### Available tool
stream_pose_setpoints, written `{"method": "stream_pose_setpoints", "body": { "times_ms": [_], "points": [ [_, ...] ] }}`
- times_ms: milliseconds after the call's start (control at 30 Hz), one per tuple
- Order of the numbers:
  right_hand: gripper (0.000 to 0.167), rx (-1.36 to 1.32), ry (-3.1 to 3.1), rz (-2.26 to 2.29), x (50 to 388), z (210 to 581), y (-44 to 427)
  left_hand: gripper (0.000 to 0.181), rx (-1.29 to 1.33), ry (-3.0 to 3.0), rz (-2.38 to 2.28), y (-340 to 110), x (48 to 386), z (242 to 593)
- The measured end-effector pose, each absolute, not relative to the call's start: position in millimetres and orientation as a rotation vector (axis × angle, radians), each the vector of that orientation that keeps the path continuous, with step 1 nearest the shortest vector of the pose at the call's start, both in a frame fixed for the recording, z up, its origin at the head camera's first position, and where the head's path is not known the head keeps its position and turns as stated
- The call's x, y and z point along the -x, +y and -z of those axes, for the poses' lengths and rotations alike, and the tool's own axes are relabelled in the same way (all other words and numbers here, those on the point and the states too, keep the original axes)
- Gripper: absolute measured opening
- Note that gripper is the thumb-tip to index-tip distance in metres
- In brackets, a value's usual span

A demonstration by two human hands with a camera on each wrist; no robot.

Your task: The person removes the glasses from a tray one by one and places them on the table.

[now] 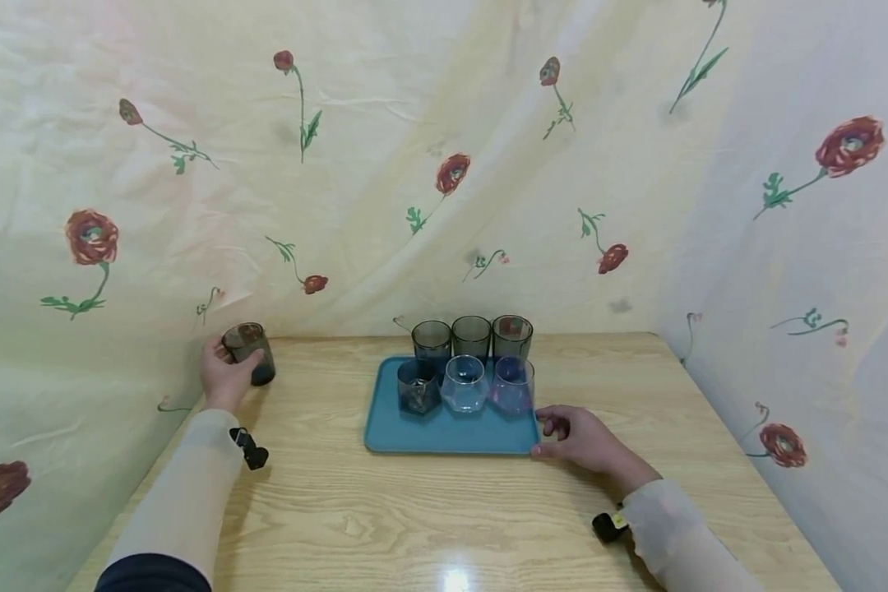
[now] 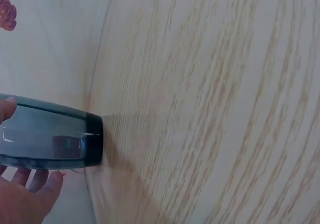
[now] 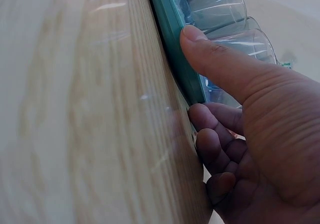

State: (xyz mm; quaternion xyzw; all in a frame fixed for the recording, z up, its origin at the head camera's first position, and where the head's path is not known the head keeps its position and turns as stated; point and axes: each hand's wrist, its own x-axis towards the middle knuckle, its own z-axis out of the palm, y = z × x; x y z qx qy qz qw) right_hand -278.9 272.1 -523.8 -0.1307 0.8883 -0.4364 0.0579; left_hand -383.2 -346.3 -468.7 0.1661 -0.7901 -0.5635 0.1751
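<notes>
My left hand [image 1: 225,374] grips a dark smoky drinking glass [image 1: 264,366] at the far left of the table, with thumb and fingers on opposite sides. Its thick dark base [image 2: 94,140] points toward the wood in the left wrist view; whether it touches is hard to tell. On the right, my right hand [image 1: 580,440] holds the front right corner of a blue tray [image 1: 444,440]. In the right wrist view the thumb [image 3: 195,36] lies on the tray rim [image 3: 182,66], with the other fingers curled by the corner.
Three tall smoky glasses [image 1: 470,335] stand along the tray's back. In front of them are a dark faceted glass [image 1: 418,388], a clear one [image 1: 464,385] and a purple-tinted one [image 1: 513,386]. Flowered cloth [image 1: 385,205] hangs behind and beside the wooden table [image 1: 385,510].
</notes>
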Motion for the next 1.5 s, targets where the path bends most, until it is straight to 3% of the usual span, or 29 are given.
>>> {"method": "stream_pose_setpoints", "body": {
  "times_ms": [1500],
  "points": [
    [0.073,0.344,2.698,1.303,278.5,521.1,269.7,0.090,-0.561,-2.250,1.603,-357.1,374.5,466.4]
  ]
}}
